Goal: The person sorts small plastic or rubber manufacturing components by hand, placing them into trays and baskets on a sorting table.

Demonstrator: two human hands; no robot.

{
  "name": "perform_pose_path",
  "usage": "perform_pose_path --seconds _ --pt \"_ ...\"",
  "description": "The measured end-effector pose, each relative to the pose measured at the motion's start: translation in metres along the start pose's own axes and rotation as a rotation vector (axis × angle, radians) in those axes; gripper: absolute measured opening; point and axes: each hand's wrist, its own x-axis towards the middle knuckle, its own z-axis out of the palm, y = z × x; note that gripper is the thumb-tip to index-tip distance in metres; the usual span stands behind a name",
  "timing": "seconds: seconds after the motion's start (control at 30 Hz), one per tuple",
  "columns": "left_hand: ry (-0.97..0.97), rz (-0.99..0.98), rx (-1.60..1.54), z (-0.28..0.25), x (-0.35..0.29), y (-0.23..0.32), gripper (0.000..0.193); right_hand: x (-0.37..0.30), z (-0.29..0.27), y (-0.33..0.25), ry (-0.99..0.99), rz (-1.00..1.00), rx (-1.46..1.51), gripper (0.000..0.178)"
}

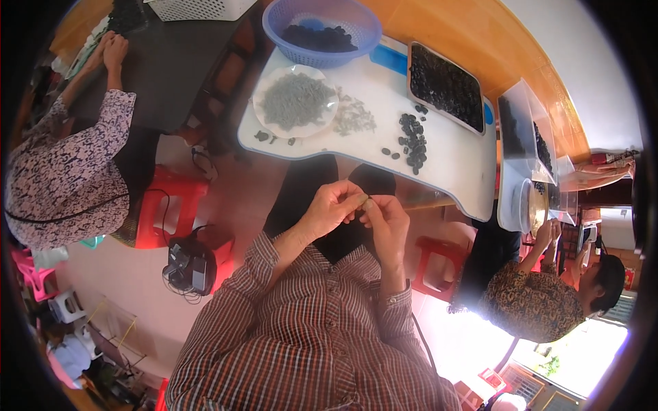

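Note:
My left hand (334,209) and my right hand (386,218) meet above my lap, just short of the white table (384,147). Thumbs and fingertips of both are pinched together at one spot. A tiny dark bit shows between them, too small to name. Ahead on the table, a white plate (265,118) bears a heap of grey shreds (296,101). Pale shreds (354,116) lie loose beside it. To the right is a loose group of black oval pieces (412,142). A few dark scraps (263,136) sit near the table's left corner.
A blue colander (274,31) holding black pieces stands at the back. A tray (445,85) full of black pieces lies at the back right. Clear plastic bins (524,123) stand farther right. People work at left (72,171) and right (538,301). Red stools (442,264) flank me.

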Motion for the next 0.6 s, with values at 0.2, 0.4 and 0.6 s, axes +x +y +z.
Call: perform_pose_path --seconds 0.2,0.4,0.6 --pt "-0.071 -0.023 -0.095 0.002 -0.006 -0.004 0.017 -0.006 -0.006 -0.001 -0.041 0.03 0.099 0.014" --pt "-0.103 -0.073 -0.212 0.01 -0.008 -0.002 0.018 -0.009 -0.012 -0.003 -0.026 0.078 0.241 0.017" --pt "-0.071 -0.055 -0.169 0.014 -0.014 0.005 0.019 -0.012 -0.013 0.001 -0.021 0.047 0.285 0.014"
